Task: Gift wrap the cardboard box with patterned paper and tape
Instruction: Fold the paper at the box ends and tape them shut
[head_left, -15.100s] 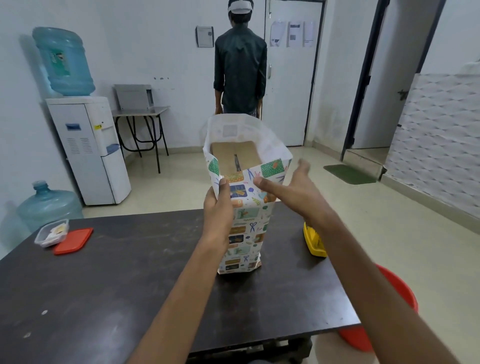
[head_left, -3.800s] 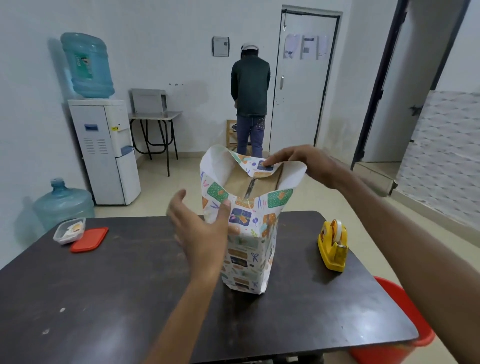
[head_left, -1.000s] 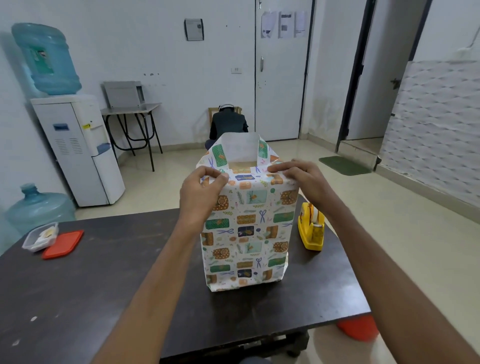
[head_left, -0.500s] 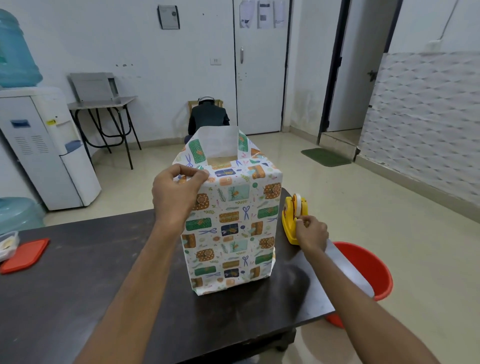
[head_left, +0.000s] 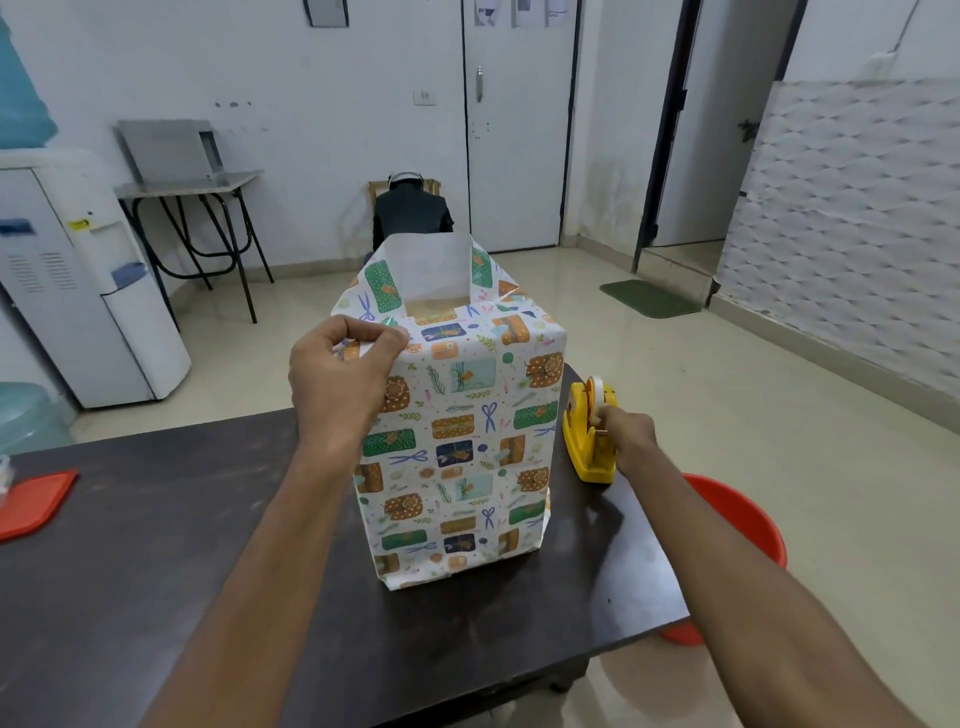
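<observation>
Top fold held for taping
Light, crease-prone patterned paper (head_left: 457, 431) is pinched at its top fold by the left hand (head_left: 340, 374) — tape (head_left: 596, 397) by the right hand (head_left: 626, 434).

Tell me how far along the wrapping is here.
Done: patterned wrapping paper covers the sides of the tall cardboard box, with the near top flaps folded down. In hand: left hand pinches the fold; right hand pinches at the yellow tape dispenser. Left: white far flap stands upright, needing folding and taping.
</observation>
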